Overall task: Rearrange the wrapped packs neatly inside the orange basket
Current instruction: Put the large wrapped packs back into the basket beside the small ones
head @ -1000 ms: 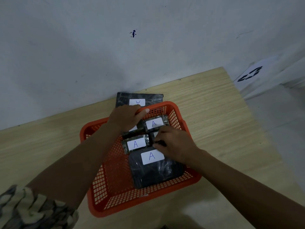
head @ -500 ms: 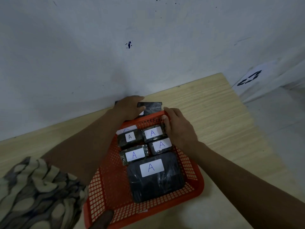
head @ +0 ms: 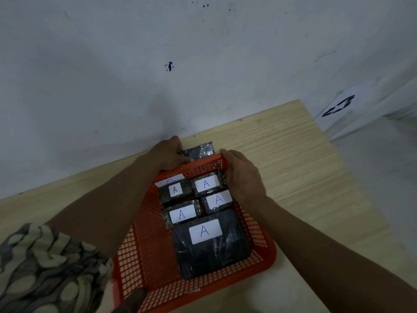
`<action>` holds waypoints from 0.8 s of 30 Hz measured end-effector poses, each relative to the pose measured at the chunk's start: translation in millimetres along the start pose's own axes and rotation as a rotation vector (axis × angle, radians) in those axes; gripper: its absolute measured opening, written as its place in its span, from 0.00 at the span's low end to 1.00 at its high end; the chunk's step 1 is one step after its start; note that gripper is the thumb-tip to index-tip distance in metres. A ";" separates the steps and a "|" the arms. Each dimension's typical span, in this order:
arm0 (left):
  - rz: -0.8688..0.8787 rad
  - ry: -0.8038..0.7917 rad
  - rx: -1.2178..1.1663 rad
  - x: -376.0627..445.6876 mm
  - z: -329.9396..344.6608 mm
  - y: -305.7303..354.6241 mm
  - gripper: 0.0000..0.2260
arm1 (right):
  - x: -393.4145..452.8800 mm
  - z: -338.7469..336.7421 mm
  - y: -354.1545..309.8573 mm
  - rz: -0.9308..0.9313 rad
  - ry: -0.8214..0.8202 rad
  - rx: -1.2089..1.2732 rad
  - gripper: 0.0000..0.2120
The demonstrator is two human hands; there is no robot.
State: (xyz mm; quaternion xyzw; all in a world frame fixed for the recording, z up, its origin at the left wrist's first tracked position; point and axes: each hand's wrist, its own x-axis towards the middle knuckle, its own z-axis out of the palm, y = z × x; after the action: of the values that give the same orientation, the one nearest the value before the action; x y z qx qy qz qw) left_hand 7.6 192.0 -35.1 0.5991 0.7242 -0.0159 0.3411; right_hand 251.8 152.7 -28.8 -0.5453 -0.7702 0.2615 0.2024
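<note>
Wrapped packs lie inside the orange basket [head: 144,251] on the wooden bench [head: 304,177]: one large dark pack [head: 212,247] at the near end and four small packs [head: 204,185] with white "A" labels behind it. Another dark pack [head: 199,150] stands outside, behind the far rim. The left hand [head: 170,152] is closed on this outside pack. The right hand [head: 242,175] curls around the basket's far right corner, touching the rim.

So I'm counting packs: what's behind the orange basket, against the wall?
One dark wrapped pack stands behind the orange basket, gripped by the left hand. The hand and the basket rim hide its lower part, so its label and anything beneath can't be seen.
</note>
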 end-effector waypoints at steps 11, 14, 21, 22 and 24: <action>0.259 0.925 -0.002 -98.2 -31.2 8.3 0.21 | -1.1 -13.4 0.0 0.297 -0.034 0.007 0.18; 0.267 0.998 -0.121 -134.7 -32.0 9.4 0.20 | -12.4 -12.7 4.5 0.320 -0.040 0.009 0.21; -0.020 0.718 -0.618 -212.7 5.0 5.3 0.21 | -46.4 -12.2 8.1 0.314 -0.039 0.066 0.19; -0.032 0.685 -0.625 -221.4 13.8 3.4 0.20 | -48.5 -12.7 7.8 0.313 -0.035 0.069 0.19; -0.077 0.624 -0.617 -237.5 33.1 -2.1 0.21 | -51.9 -12.5 7.5 0.311 -0.033 0.073 0.19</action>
State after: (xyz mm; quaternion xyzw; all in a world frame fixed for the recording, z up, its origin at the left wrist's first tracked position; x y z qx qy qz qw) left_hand 33.3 -26.4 60.6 0.4180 0.7850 0.3701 0.2684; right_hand 281.6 108.0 -25.1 -0.6460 -0.6697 0.3264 0.1662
